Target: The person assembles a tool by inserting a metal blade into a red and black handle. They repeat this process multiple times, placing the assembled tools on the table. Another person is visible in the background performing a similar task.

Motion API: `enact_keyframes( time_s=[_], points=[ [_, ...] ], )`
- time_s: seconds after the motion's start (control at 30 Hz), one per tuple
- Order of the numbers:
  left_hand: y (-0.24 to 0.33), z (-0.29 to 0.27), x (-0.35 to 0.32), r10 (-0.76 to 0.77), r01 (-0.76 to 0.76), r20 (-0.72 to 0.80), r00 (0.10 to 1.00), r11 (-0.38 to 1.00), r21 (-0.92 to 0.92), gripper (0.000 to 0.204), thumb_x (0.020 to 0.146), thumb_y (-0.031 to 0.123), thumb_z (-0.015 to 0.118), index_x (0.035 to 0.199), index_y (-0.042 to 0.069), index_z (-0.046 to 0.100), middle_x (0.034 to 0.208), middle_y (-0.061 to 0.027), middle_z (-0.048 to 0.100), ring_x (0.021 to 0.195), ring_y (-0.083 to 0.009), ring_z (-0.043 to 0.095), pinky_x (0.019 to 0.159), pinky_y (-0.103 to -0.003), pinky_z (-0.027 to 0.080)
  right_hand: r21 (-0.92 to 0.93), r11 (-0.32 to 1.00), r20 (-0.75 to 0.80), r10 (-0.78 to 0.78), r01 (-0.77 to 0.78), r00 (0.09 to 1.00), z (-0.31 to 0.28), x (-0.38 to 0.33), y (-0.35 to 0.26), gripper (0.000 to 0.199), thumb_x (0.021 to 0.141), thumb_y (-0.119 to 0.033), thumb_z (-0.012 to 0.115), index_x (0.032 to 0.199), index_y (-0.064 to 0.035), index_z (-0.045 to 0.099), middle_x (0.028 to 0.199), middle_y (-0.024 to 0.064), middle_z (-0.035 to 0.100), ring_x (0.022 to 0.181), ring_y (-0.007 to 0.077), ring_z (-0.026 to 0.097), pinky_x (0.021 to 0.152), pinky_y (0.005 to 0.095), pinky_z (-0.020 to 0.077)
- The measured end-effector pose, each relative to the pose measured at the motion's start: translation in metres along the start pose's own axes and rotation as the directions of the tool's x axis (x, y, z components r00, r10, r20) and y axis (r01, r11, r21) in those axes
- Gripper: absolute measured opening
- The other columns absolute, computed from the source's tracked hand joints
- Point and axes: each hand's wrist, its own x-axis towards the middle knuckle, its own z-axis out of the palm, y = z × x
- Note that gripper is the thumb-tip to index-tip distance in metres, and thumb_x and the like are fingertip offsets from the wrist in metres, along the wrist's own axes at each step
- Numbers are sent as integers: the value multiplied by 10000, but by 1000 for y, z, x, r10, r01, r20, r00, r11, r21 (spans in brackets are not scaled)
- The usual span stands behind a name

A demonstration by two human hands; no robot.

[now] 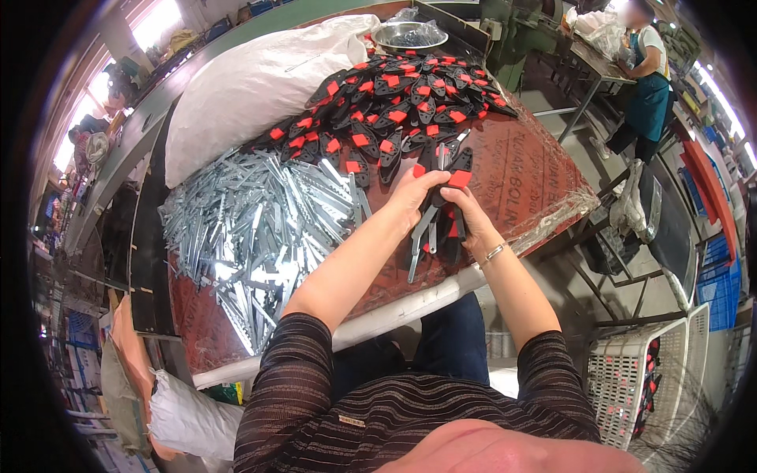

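Near the front of the table, my two hands meet at a black plastic piece with a red tab (460,179). My left hand (410,195) is closed, its thumb and fingers pinching the piece from the left. From the right, my right hand (471,217) is closed too, its thumb against the red tab. Narrow metal strips (430,230) and more black-and-red parts show just below my hands; whether any strip is joined to the held piece is hard to see. Beyond my hands lies a heap of similar black pieces with red tabs (394,98). Left of it spreads a pile of silvery notched metal strips (252,217).
A large white sack (256,83) lies at the back left, and a metal bowl (410,35) stands behind the heap. The reddish board tabletop (528,169) has a white padded front edge. White plastic crates (623,370) stand low right. A person (648,87) works at another table.
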Motion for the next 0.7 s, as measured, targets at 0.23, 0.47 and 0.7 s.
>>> enact_keyframes(
  time_s=[0.23, 0.47, 0.7],
  points=[
    [-1, -5, 7, 33, -38, 82, 996, 998, 54, 289, 736, 29, 668, 1006, 77, 575, 915, -55, 636, 833, -178, 627, 729, -344, 529, 314, 949, -58, 27, -7, 998, -14, -15, 0, 285, 816, -179, 604, 1067, -58, 542, 948, 67, 623, 815, 169, 630, 732, 306, 542],
    [-6, -9, 5, -60, 60, -27, 998, 998, -10, 220, 710, -12, 656, 904, 69, 593, 844, -62, 647, 762, -200, 648, 709, -384, 553, 387, 918, -126, -43, 89, 991, -31, -19, 11, 285, 794, -116, 635, 1036, -70, 493, 931, 48, 584, 786, 150, 617, 678, 303, 555],
    [-7, -4, -1, -157, 142, -46, 987, 962, -231, 167, 742, 4, 637, 895, 64, 605, 852, -85, 657, 764, -219, 649, 731, -386, 552, 481, 864, -138, -94, 150, 986, -44, -28, 10, 259, 796, -115, 639, 1013, -77, 503, 881, 41, 598, 720, 141, 618, 641, 298, 561]
  ],
)
